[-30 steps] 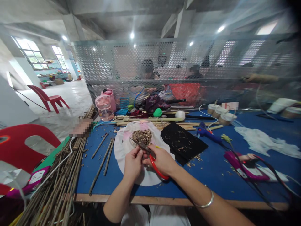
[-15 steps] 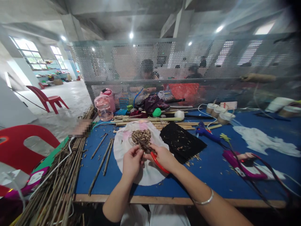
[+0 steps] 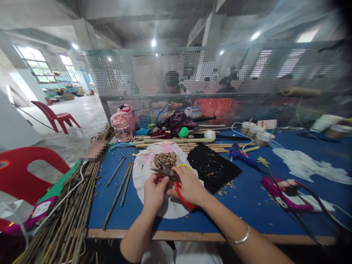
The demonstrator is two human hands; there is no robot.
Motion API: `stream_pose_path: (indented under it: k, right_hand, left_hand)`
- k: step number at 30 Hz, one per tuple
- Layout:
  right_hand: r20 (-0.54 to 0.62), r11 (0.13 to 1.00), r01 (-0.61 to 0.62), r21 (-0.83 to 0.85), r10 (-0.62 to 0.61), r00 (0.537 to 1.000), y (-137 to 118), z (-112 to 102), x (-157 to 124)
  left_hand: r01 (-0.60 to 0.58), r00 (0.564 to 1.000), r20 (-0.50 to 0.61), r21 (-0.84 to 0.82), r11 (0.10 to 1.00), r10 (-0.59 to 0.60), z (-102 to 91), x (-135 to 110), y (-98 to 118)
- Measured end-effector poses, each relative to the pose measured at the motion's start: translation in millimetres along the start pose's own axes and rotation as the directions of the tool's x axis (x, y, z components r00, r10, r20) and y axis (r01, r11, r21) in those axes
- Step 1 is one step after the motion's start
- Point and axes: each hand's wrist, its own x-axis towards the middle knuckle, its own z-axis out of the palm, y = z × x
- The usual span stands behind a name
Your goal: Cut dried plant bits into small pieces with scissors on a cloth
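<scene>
Gripping scissors (image 3: 167,173) in our right hand (image 3: 189,187), blades pointing left, tips just beyond our left hand (image 3: 154,191), whose fingers (image 3: 159,180) pinch something too small to tell

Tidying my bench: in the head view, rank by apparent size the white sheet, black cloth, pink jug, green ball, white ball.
1. white sheet
2. black cloth
3. pink jug
4. green ball and white ball, about alike.
Jug and balls sit farther back, so real sizes are unsure.
</scene>
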Motion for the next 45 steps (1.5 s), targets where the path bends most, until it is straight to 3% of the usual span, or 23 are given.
stream_pose_path:
  k: [6,15,22,26,32,45]
  right_hand:
    - [0.036,0.997,-0.041,0.064,0.039,0.999,-2.8,0.6,-1.1]
    - [0.142,0.990,-0.139,0.026,0.134,0.981,-4.4,-2.3,-3.1]
    - [0.171,0.980,-0.151,0.128,0.128,0.977,2.5,-4.4,-0.4]
    - [0.145,0.964,-0.139,0.228,0.108,0.984,7.0,-9.6,1.4]
    - [0.096,0.986,-0.102,0.131,0.090,0.991,5.9,-12.2,-1.0]
    - [0.023,0.982,-0.066,0.176,0.063,0.998,5.8,-9.6,0.7]
  left_hand:
    - [-0.009,0.999,0.046,-0.044,0.999,0.011,-0.2,0.1,-0.2]
    - [0.147,0.988,0.063,-0.095,0.985,-0.141,-0.7,1.4,-4.2]
    - [0.158,0.987,0.041,-0.081,0.984,-0.156,-0.5,1.7,-5.7]
    - [0.165,0.986,0.030,-0.070,0.984,-0.163,-0.9,1.2,-1.9]
    - [0.162,0.987,0.029,-0.127,0.979,-0.159,-0.4,-0.8,1.9]
    - [0.150,0.987,0.090,-0.263,0.953,-0.130,5.9,-4.6,8.5]
